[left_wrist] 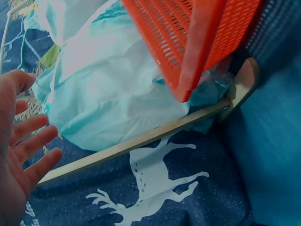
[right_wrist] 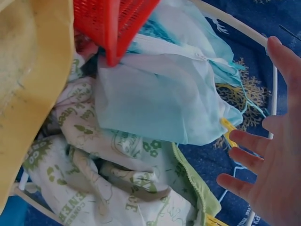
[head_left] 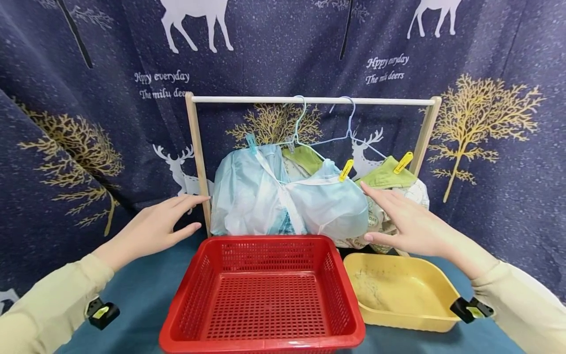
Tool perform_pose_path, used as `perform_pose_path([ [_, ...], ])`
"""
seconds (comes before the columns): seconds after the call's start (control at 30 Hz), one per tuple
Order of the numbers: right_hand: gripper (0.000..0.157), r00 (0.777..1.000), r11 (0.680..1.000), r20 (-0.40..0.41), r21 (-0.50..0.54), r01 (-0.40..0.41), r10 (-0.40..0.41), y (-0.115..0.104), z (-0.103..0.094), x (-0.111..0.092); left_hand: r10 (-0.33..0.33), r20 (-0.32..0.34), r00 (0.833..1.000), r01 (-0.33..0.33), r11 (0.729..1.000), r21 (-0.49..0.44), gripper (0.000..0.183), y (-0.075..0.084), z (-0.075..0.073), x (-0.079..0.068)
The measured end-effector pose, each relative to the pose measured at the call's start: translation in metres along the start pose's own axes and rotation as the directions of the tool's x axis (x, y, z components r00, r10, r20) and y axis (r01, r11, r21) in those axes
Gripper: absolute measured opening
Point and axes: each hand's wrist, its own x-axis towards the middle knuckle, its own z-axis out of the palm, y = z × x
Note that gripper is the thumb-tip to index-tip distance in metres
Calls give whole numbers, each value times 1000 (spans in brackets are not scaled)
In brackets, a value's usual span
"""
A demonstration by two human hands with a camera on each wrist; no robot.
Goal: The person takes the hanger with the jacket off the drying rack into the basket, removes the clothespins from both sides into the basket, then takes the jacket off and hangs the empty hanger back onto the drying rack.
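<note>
The blue cloth (head_left: 265, 196) hung, wide side across, between left hand (head_left: 160, 224) and right hand (head_left: 411, 224); their fingers were spread, empty.

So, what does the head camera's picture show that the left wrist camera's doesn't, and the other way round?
Only the head view shows the right hand, the yellow tray and the inside floor of the red basket.

Only the left wrist view shows the wooden foot on the left side of the hanging rack, which the basket hides from the head camera.

Both share the left hand, the basket, parts of the rack, the pale blue fabric and the deer-print curtain.
</note>
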Motion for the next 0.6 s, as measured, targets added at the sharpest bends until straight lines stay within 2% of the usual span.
perform_pose_path([
  [0.2,94,1000,1000,7,23,15,-15,2,0,11,-43,-36,998,42,999,-29,53,-8,0,6],
  [0.4,92,999,996,34,75,-38,36,3,-1,21,-117,-17,993,116,991,-61,53,-18,0,10],
  [0.6,88,997,993,21,92,-69,68,5,-1,29,-138,-28,990,135,986,-100,53,-26,1,13],
])
